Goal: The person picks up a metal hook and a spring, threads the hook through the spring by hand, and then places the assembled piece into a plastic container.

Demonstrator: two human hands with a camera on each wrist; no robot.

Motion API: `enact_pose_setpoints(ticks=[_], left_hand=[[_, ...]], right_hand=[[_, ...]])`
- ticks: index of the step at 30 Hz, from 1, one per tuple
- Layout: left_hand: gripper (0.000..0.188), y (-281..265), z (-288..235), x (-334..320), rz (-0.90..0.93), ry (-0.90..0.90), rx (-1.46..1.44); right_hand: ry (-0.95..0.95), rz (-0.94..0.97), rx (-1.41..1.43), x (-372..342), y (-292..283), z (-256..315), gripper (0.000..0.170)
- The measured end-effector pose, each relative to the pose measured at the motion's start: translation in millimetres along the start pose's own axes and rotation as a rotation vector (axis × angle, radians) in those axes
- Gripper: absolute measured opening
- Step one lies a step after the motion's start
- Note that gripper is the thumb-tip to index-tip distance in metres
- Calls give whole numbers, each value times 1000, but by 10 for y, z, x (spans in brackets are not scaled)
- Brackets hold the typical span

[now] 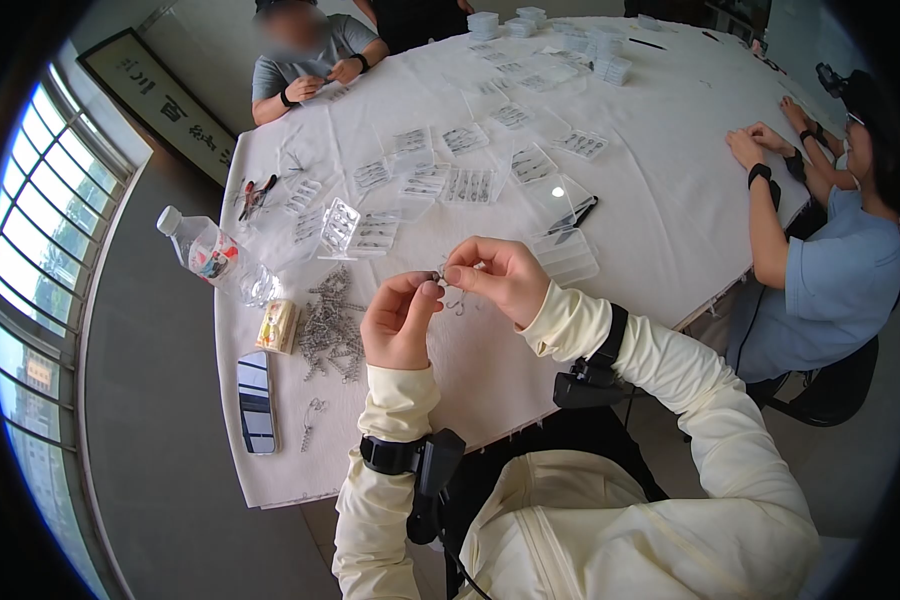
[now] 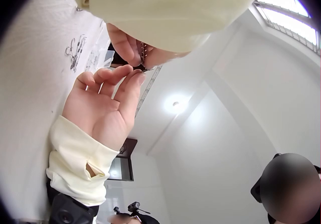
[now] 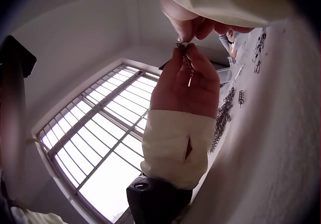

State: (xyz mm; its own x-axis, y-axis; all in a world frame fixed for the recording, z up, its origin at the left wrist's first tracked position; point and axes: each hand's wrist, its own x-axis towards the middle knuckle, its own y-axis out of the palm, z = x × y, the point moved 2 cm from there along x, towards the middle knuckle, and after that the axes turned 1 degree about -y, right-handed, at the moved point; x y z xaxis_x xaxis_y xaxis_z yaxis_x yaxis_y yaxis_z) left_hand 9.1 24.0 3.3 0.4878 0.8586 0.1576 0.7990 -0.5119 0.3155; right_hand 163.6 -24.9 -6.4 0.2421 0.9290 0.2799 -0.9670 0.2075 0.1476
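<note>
In the head view the left hand (image 1: 400, 320) and right hand (image 1: 500, 280) meet fingertip to fingertip above the table. Thumb and fingers of the left hand (image 3: 183, 93) pinch a small dark metal piece, from which a thin coiled metal strand (image 3: 187, 66) runs along its palm in the right wrist view. The right hand (image 2: 103, 103) pinches at the same small piece in the left wrist view, its other fingers bent. Fingers cover most of the joint. Small metal hooks (image 1: 457, 306) lie on the cloth beyond the hands.
A pile of metal springs (image 1: 332, 325), a tissue pack (image 1: 277, 327), a phone (image 1: 257, 402) and a plastic bottle (image 1: 215, 255) are at the left. Clear boxes (image 1: 470, 186) with metal pieces spread across the white table. Pliers (image 1: 260, 194) lie at the far left; other people sit around.
</note>
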Motion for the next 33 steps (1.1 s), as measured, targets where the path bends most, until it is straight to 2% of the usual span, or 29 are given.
enact_pose_setpoints(ticks=[9,12,14,15,17,18,20,21,23,33], left_hand=[[12,16,12,-8,9,-14,10],[10,-67,51,21,97,-29,-25],[11,-95,73,32,209,-137,-173],[11,-108,50,29,209,-136,-173],[14,-101,7,1,300,-314,-235],[14,-115,-17,0,300,-314,-236],[19,-104,-48,-8,417,-399,-262],[19,-91,-71,-16,417,-399,-262],[21,-71,-96,-41,420,-471,-209],[20,-104,-80,-35,444,-481,-214]], right_hand=[[17,22,-17,-16,5,4,16],[21,54,-75,-5,-30,6,17],[-49,99,-124,16,-63,49,16],[-49,99,-124,19,-66,118,16],[-115,135,-145,15,-48,316,12],[-114,135,-146,19,-60,332,12],[-218,264,-199,19,-61,370,11],[-218,264,-199,20,-81,366,11],[-295,396,-270,8,-93,359,15],[-231,423,-284,21,-142,396,11]])
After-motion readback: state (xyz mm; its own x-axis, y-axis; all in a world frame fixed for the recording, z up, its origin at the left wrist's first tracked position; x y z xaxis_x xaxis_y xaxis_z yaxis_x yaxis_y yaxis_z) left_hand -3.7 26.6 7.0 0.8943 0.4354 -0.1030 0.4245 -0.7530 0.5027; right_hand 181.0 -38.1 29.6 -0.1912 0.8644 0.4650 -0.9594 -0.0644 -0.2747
